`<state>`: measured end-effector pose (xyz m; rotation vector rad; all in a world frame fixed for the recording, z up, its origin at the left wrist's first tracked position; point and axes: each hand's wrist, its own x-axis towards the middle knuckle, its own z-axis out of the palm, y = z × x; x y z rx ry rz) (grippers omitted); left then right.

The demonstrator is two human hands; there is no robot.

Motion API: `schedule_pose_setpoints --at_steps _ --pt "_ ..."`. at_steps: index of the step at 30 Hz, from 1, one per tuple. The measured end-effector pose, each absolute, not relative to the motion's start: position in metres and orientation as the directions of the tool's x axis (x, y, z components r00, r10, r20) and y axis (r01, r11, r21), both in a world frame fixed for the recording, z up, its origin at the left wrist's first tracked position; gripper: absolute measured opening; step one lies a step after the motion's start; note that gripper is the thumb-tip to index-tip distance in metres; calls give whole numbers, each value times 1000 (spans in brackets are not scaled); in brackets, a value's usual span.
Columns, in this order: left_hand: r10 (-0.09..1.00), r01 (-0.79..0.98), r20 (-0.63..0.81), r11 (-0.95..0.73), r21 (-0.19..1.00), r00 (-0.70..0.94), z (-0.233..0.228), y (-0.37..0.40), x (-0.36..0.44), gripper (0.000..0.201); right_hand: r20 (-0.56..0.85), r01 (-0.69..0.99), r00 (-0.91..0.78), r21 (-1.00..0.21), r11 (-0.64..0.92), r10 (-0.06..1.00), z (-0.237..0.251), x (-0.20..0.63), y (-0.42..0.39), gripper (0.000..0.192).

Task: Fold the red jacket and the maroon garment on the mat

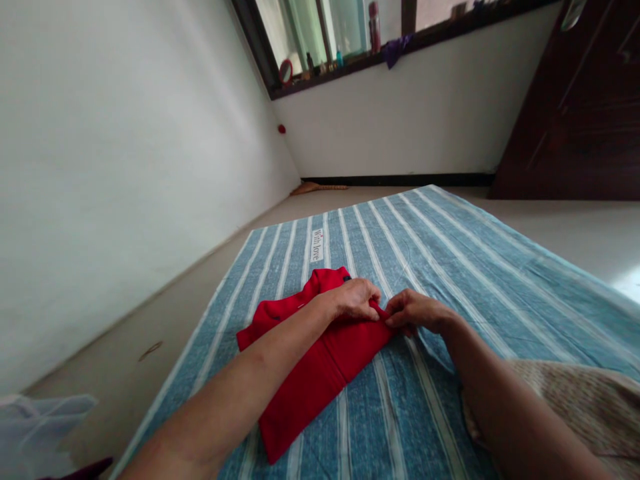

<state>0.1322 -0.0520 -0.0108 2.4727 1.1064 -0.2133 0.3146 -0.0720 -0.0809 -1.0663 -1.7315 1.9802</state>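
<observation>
A red garment (310,380), partly folded, lies on the blue and white striped cloth (425,247) that covers the table or bed. My left hand (357,298) reaches across it and pinches a fold near its right edge. Close beside, my right hand (413,310) grips the right corner of the same garment between thumb and fingers. A raised strip of red fabric runs between the two hands. My left forearm hides part of the garment's middle.
A beige textured fabric (575,400) lies at the lower right. White plastic-like material (40,427) shows at the lower left. A white wall (110,167) rises on the left, a dark red door (585,113) stands far right, and bottles line the windowsill (335,70).
</observation>
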Motion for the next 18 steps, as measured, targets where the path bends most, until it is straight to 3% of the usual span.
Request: schedule_pose_setpoints --at_steps 7,13,18 --pt "702 717 -146 -687 117 697 -22 -54 124 31 -344 260 -663 -939 -227 664 -78 313 -74 27" --pt "750 748 -120 -660 -73 650 -24 -44 123 47 -353 288 -636 -933 -213 686 -79 309 -76 39" --pt "791 786 -162 -608 -108 590 -31 -27 126 50 -364 293 -644 -930 -223 672 -78 309 -77 40"
